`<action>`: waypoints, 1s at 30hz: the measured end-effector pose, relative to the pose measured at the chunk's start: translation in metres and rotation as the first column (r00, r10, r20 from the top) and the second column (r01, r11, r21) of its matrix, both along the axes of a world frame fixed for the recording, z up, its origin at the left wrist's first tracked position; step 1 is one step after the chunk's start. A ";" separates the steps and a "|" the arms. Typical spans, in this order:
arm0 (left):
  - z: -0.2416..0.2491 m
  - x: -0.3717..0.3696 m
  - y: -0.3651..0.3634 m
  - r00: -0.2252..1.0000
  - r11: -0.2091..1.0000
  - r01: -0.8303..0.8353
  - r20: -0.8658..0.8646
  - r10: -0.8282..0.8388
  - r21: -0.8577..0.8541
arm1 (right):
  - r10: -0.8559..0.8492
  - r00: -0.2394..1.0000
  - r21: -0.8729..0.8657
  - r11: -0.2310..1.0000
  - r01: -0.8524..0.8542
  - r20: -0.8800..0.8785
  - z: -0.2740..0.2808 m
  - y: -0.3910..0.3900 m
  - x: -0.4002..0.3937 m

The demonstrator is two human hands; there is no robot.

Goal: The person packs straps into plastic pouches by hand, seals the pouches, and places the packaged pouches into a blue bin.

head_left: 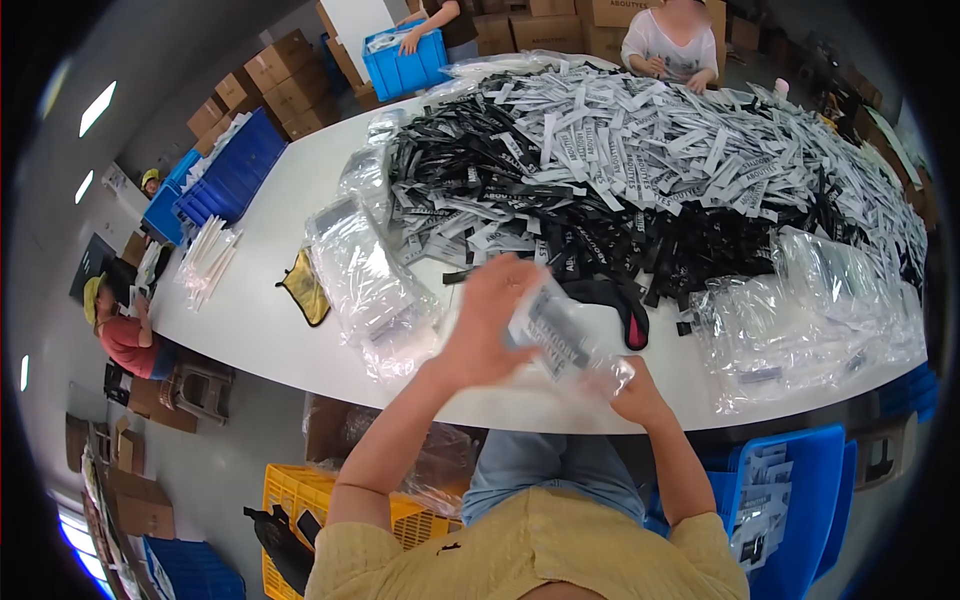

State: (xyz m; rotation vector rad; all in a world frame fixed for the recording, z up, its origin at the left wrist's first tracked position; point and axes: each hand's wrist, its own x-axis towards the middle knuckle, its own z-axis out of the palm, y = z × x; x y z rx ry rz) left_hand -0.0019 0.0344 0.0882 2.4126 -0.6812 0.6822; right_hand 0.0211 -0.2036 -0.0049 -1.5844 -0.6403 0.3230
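Now, in the head view, pinches the lower right corner of a clear bag (pixel 566 335) with the right hand (pixel 638 394), thumb and fingers drawn narrow. Curves the left hand (pixel 488 318) along the bag's left edge, at ten o'clock from its middle, with thumb and fingers wide apart; cannot tell whether gripping or only touching there. Holds the bag tilted above the near part of a white table (pixel 250 300), with a grey piece inside, bearing blurred lettering.

Counting clock directions from that bag, shows a black item (pixel 608 291) with a pink patch just beside it at two o'clock. Shows a large heap of pale grey strips (pixel 620 140), many printed ABOUTYES, from twelve to two, mixed with black strips (pixel 600 232) along the near side. Includes one pile of clear bags (pixel 365 270) near ten and a second pile (pixel 800 310) at three. Shows a gold cloth (pixel 308 285) with dark edging between nine and ten, right by the first pile, and a sheaf of white strips (pixel 208 262) farther out.

Shows a dark blue bin (pixel 240 172) at ten, a person in a white top (pixel 682 45) between twelve and one, a yellow crate (pixel 285 505) at eight and a blue tub (pixel 818 505) holding bags at four.
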 end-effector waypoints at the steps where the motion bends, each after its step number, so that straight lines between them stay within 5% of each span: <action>1: 0.013 -0.009 -0.013 0.997 0.977 0.068 -0.056 -0.058 0.201 | 0.041 0.998 -0.036 0.999 -0.039 0.055 0.003 0.002 -0.001; 2: 0.022 -0.016 -0.024 0.990 0.934 0.120 -0.111 -0.088 0.336 | 0.084 0.991 -0.075 0.994 -0.076 0.107 0.007 0.003 -0.004; 6: 0.015 -0.013 -0.021 0.908 0.926 0.275 -0.387 -0.161 0.260 | 0.139 0.963 -0.142 0.984 -0.108 0.231 0.021 0.005 -0.008; 9: 0.014 -0.012 -0.016 0.909 0.954 0.247 -0.381 -0.168 0.169 | 0.090 0.996 0.096 0.991 -0.090 0.007 0.001 0.000 -0.007; 12: 0.001 -0.008 -0.011 0.885 0.974 0.221 -0.430 -0.179 0.048 | 0.152 0.988 0.223 0.965 -0.140 -0.037 0.007 -0.008 -0.006; 16: -0.008 -0.010 -0.019 0.747 0.970 0.155 -0.620 -0.239 -0.187 | 0.034 0.972 -0.034 0.999 -0.027 0.232 0.038 0.000 -0.014; 22: -0.022 -0.009 -0.027 0.751 0.954 0.101 -0.607 -0.259 -0.282 | 0.059 0.971 -0.027 0.998 -0.054 0.231 0.029 0.008 -0.009; 25: -0.037 -0.005 -0.026 0.873 0.967 0.131 -0.437 -0.216 -0.217 | -0.004 0.962 -0.053 0.998 0.019 0.274 0.028 0.015 -0.009; 28: -0.037 -0.007 -0.021 0.763 0.942 -0.040 -0.619 -0.187 -0.333 | -0.030 0.961 -0.046 0.998 0.044 0.276 0.027 0.021 -0.008; 30: -0.038 -0.007 -0.016 0.892 0.961 0.026 -0.427 -0.147 -0.276 | -0.016 0.979 -0.035 0.999 0.023 0.203 0.024 0.015 -0.004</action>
